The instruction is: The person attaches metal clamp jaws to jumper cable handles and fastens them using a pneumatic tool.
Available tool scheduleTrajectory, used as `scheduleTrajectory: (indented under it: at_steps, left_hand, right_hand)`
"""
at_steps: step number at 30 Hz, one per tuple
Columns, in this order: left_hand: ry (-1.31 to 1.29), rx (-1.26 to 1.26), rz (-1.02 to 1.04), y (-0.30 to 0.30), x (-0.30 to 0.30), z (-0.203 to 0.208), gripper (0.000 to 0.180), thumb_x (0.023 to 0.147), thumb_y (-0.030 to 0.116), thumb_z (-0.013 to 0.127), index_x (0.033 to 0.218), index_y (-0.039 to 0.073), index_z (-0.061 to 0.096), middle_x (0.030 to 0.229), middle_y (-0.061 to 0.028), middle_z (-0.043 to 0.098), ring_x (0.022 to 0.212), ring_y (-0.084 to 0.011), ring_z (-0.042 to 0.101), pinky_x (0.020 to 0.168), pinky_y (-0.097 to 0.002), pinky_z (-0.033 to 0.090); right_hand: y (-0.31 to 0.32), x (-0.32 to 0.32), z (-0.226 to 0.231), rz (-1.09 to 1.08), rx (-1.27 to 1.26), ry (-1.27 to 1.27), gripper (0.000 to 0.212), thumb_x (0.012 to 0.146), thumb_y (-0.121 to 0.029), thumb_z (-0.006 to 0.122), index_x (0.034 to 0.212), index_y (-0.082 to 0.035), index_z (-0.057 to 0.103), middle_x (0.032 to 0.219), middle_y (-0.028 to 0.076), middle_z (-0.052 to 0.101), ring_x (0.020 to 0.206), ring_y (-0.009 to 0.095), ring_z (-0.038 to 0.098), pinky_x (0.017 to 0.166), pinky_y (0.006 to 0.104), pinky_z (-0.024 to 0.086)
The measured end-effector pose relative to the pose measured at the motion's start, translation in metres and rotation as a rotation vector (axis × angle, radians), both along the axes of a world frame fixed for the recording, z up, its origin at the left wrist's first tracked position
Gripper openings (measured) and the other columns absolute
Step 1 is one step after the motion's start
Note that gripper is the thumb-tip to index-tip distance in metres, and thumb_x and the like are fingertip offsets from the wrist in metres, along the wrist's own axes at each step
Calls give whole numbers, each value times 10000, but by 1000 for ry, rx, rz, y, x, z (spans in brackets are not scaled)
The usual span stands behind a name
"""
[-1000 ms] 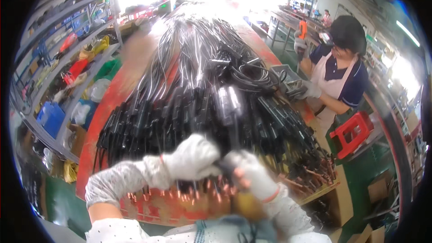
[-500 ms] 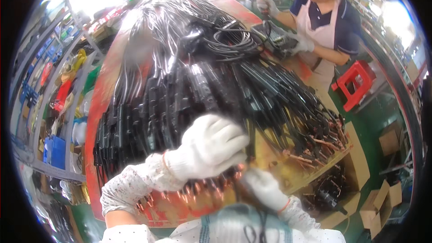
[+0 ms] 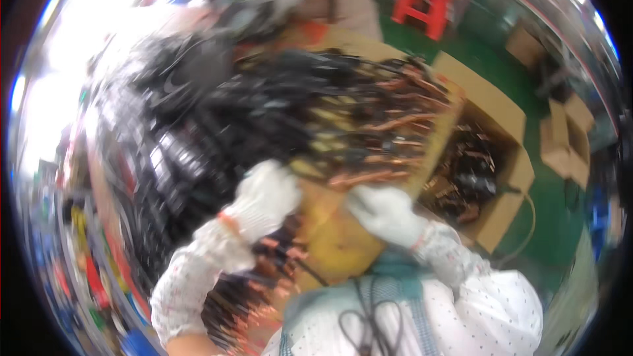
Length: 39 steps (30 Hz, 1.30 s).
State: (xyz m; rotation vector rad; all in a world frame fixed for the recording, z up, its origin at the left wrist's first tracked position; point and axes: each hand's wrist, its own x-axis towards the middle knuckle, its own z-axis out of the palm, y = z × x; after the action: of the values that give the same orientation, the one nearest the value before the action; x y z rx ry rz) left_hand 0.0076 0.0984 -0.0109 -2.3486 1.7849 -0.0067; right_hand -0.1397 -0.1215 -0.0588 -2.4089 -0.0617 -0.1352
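Observation:
My left hand (image 3: 267, 198), in a white glove, lies at the near edge of a large heap of black cables (image 3: 204, 135). Motion blur smears its fingers, and what is under them is hidden. My right hand (image 3: 388, 216), gloved too, is closed with its fingers pressed together beside the copper ends (image 3: 372, 177) of cables fanned out to the right. Whatever it may hold does not show. Between my hands is a bare yellow-brown patch of the table (image 3: 336, 231). More cables with copper tips (image 3: 254, 300) lie below my left hand.
An open cardboard box (image 3: 508, 214) holding dark parts with copper ends stands right of the table. Farther right is another open box (image 3: 566, 138). A red stool (image 3: 423, 1) stands on the green floor. Across the table, a person's gloved hand (image 3: 287, 0) is over dark items.
The view has swung right and down, bringing the copper ends and box closer to the middle. My left hand has drawn back from over the black bundles; my right hand is now beside the copper ends.

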Motion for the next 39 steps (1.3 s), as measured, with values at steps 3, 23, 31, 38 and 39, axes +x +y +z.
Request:
scheduleTrajectory:
  at_steps: [3,23,31,38,39]
  left_hand:
    - [107,-144,-137,-7,10,1,238,635,250,731,760,135,565,744,-50,545,739,-272,574,667,-407,437]
    - [296,-218,55,-32,-7,-11,124,720,137,696,780,97,595,706,-92,606,649,-330,570,629,-440,436]
    - [394,-372,-33,-36,-2,2,236,692,117,739,913,128,659,701,-15,553,631,-258,568,593,-394,421]
    - [781,-422,67,-27,-3,22,247,800,84,687,1044,111,717,843,-69,688,725,-281,660,658,-392,500]
    - [831,-379,89,-26,-3,27,243,809,94,683,1048,101,725,860,-82,699,748,-290,668,674,-393,507]
  right_hand:
    - [-4,1,-1,-27,0,90,246,901,-273,668,1099,-132,633,683,127,650,625,353,658,557,439,525]
    - [-160,-41,-196,-362,-592,703,433,823,-228,693,1243,-153,625,1182,151,580,1113,347,571,891,457,515]
    - [-193,-72,-221,-563,-286,455,330,912,-315,644,1188,-135,654,994,125,660,926,339,653,801,421,516]
    - [-162,-125,-98,-724,1404,-17,431,1072,-430,413,1267,-80,571,894,74,662,721,178,612,624,316,516]
    - [-148,-125,-70,-660,1529,-8,473,1073,-451,396,1343,-88,535,921,71,651,716,159,600,597,323,514]
